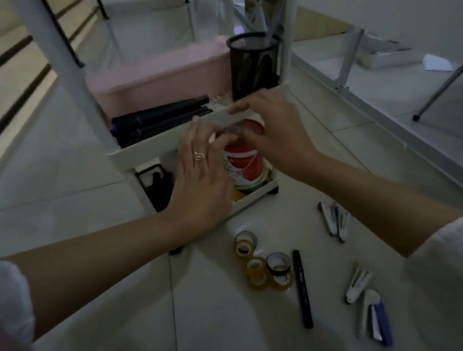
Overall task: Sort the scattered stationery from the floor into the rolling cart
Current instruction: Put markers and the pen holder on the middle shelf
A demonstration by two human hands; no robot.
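The white rolling cart (139,154) stands ahead on the tiled floor. Its middle shelf holds black markers (161,117), a pink box (160,79) and a black mesh pen cup (252,67). Both hands meet at the shelf's front edge, above a red-and-white container (244,165) on the lower shelf. My left hand (198,177), with a ring, and my right hand (271,127) close their fingers around something small and clear between them; what it is I cannot tell. On the floor lie several tape rolls (265,267), a black marker (302,289), pens (334,218) and staplers (369,303).
A black mesh holder (153,183) sits on the cart's lower shelf at the left. White table legs (348,61) and a dark chair leg (438,93) stand at the back right. A white tray (385,54) and paper (438,63) lie on the floor behind them.
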